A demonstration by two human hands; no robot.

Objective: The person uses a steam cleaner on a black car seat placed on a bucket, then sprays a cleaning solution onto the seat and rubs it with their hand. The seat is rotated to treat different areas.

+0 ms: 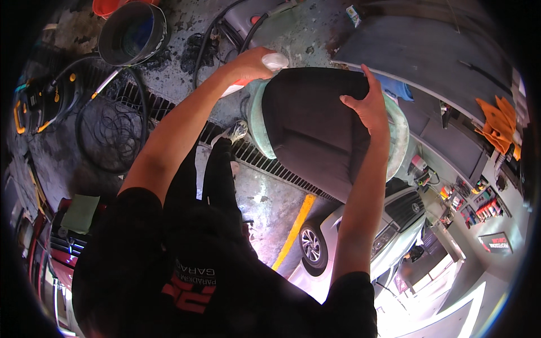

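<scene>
A black fabric car seat cushion (315, 121) lies in front of me on a round, pale green drum-like stand (261, 121). My left hand (252, 66) is closed around a bottle (275, 61), whitish at one end with red showing below the palm, just off the cushion's far left corner. Its label and cap are mostly hidden by the fingers. My right hand (374, 107) grips the cushion's right edge. Its thumb lies on the black fabric, the index finger points toward the far corner, and the other fingers are out of sight behind the edge.
A dark bucket (135, 35) stands at the far left. Below it are a black-and-yellow machine (56, 96) and a coiled black hose (79, 132). A floor grate (253, 153) runs under the stand. A light-coloured car (389, 225) and orange cloths (499, 124) are at the right.
</scene>
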